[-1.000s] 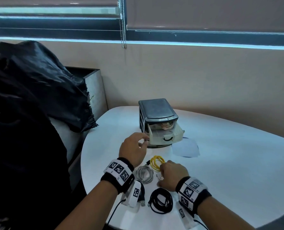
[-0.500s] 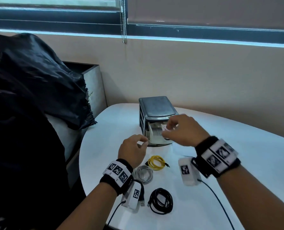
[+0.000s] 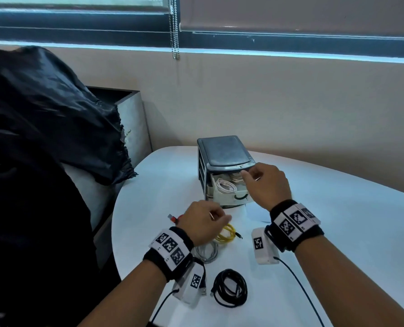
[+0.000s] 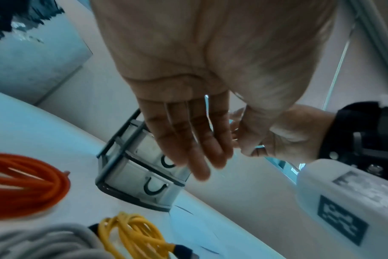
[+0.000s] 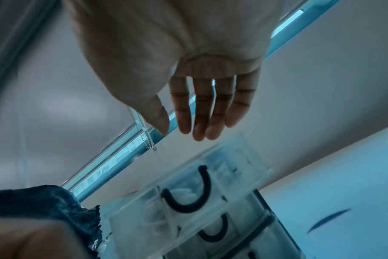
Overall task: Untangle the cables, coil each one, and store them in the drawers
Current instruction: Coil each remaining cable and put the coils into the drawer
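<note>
Both hands hold nothing: the right hand (image 3: pixel 266 185), fingers straight, hovers over the open drawer (image 3: pixel 229 197) holding white cables (image 3: pixel 224 186), seemingly untucked loops that could jam its closing.

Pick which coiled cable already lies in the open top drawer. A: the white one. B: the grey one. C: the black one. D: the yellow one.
A: a white coiled cable lies inside the pulled-out top drawer, while the yellow cable, the grey cable and the black cable sit on the table.
</note>
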Tool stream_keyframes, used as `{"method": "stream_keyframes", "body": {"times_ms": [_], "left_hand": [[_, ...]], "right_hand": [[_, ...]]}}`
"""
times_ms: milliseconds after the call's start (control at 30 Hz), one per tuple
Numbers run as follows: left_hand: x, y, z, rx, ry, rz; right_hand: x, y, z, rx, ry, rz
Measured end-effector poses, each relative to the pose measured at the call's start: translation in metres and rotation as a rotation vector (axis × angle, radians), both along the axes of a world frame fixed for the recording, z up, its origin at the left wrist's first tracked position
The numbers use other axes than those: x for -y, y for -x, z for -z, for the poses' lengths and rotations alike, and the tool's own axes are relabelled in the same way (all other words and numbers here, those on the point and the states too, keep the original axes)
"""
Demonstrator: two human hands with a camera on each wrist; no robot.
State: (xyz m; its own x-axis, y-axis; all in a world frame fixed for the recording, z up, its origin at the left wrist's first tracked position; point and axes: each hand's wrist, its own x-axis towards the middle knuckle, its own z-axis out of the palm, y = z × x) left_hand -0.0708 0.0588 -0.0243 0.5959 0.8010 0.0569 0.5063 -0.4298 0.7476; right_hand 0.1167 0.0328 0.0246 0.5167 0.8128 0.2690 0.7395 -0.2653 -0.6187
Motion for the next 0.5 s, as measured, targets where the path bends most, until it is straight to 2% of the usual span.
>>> {"method": "stream_keyframes", "body": {"times_ms": [100, 267, 367, 500], "left_hand": [[0.000, -0.020, 0.002, -0.074, 0.088, 0.109], [-0.007, -0.035, 0.014, -0.088, 0.249, 0.082], [-0.016, -0.044, 0.021, -0.043, 0.239, -0.002], [-0.029, -0.055, 0.029, -0.101, 0.044, -0.089]], "right_hand": [[0.009, -0.006, 0.006, -0.047, -0.028, 0.004], [0.021, -0.012, 0.019, -0.082, -0.033, -0.020], [0.022, -0.015, 0.031, -0.100, 0.000, -0.047], [0.019, -0.017, 0.043, -0.105, 0.031, -0.062]]}}
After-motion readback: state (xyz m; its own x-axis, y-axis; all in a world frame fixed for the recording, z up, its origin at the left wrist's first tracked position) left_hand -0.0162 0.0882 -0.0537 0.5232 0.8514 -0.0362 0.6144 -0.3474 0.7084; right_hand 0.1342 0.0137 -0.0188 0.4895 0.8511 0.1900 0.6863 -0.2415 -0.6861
